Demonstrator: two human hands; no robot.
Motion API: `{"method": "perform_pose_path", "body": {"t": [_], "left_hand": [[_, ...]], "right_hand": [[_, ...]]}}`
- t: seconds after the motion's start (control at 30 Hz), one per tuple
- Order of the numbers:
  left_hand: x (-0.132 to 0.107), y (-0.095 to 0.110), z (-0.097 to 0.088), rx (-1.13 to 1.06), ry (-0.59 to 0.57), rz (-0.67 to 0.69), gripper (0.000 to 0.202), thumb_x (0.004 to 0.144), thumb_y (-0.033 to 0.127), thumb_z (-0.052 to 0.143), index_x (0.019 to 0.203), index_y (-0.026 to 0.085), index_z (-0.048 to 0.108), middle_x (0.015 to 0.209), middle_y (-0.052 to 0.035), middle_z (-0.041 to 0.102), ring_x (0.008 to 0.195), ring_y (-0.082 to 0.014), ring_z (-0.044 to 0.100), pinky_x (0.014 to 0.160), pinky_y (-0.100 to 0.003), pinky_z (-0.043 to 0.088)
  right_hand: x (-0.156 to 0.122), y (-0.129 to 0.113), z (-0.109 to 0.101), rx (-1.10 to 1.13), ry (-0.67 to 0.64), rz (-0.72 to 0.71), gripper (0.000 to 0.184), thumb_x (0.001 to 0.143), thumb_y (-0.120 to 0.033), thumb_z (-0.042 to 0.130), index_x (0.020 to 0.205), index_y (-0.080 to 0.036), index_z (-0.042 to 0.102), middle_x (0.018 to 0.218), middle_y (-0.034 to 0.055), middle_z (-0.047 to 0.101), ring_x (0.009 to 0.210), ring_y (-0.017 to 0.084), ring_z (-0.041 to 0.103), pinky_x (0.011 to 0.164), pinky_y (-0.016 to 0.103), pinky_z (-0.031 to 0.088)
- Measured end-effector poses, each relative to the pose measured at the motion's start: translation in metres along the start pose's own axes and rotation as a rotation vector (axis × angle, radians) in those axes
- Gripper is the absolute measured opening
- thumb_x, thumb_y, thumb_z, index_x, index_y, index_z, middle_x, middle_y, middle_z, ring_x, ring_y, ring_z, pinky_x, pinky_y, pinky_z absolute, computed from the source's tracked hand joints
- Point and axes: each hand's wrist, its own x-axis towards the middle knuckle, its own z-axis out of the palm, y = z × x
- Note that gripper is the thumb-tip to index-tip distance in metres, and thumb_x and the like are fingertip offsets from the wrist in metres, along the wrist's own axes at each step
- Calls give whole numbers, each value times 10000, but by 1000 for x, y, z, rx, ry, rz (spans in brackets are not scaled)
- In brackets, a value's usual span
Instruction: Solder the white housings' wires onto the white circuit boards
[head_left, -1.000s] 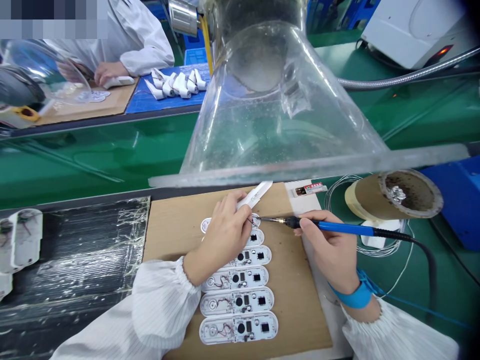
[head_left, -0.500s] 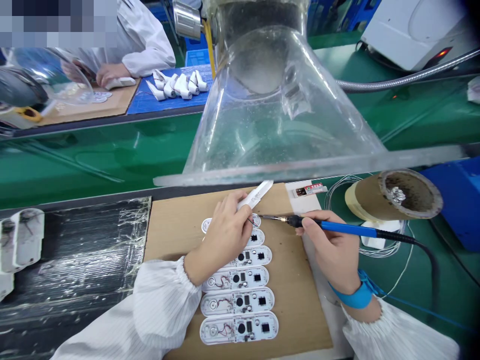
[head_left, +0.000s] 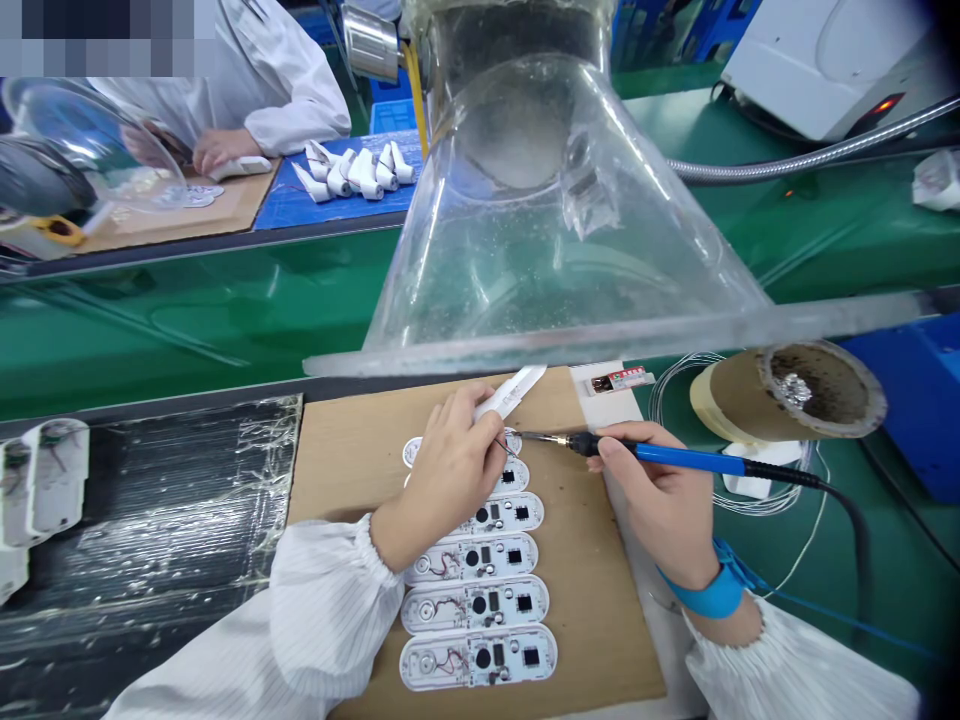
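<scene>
My left hand (head_left: 454, 465) is closed on a white plastic housing piece (head_left: 519, 392), which slants up and right from its fingers. A thin dark wire shows by the fingertips. My right hand (head_left: 664, 500) grips the blue handle of a soldering iron (head_left: 686, 457). The iron points left, its tip at the right end of the farthest white case (head_left: 513, 440), close to my left fingertips; whether it touches is too small to tell. Below runs a column of several white cases with circuit boards (head_left: 514, 655), partly covered by my left hand.
A clear fume hood (head_left: 555, 260) hangs just beyond my hands. Right stand a brown pot (head_left: 720, 400) and coiled solder wire (head_left: 757, 505). More white casings (head_left: 60, 475) lie left of the cardboard (head_left: 592, 620). Across the bench, a co-worker's hand (head_left: 221, 148) holds a white part.
The soldering iron and my right hand have shifted slightly left, bringing the tip onto or near the farthest case's end. My left hand stays nearly still.
</scene>
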Motion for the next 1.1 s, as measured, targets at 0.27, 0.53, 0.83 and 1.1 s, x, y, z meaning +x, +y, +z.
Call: {"method": "perform_pose_path", "body": {"t": [0.27, 0.53, 0.83, 1.1], "left_hand": [[0, 1, 0, -8, 0, -1, 159, 957, 45, 578, 915, 199, 573, 1356, -164, 604, 1160, -317, 645, 928, -517, 576], [0, 1, -2, 1, -13, -10, 158, 950, 47, 580, 916, 201, 578, 1364, -159, 606, 1163, -307, 643, 935, -515, 581], [1, 1, -2, -4, -7, -1, 150, 962, 60, 578, 905, 199, 580, 1355, -164, 604, 1152, -314, 649, 925, -519, 582], [1, 1, -2, -9, -16, -10, 147, 954, 57, 590, 904, 196, 591, 1358, -160, 599, 1148, -311, 648, 927, -507, 572]], "right_hand": [[0, 0, -1, 6, 15, 4, 86, 917, -318, 787, 888, -237, 779, 766, 19, 757, 652, 198, 750, 568, 292, 617], [-1, -1, -2, 15, 26, 20, 97, 909, -329, 798, 885, -238, 776, 779, 25, 764, 638, 204, 754, 549, 293, 607], [-1, 0, -3, 5, 13, 1, 76, 910, -313, 789, 882, -244, 778, 758, 13, 759, 625, 199, 749, 524, 278, 580], [0, -3, -2, 16, 13, -13, 27, 891, -270, 795, 872, -255, 786, 768, -7, 766, 627, 175, 763, 542, 241, 588]]}}
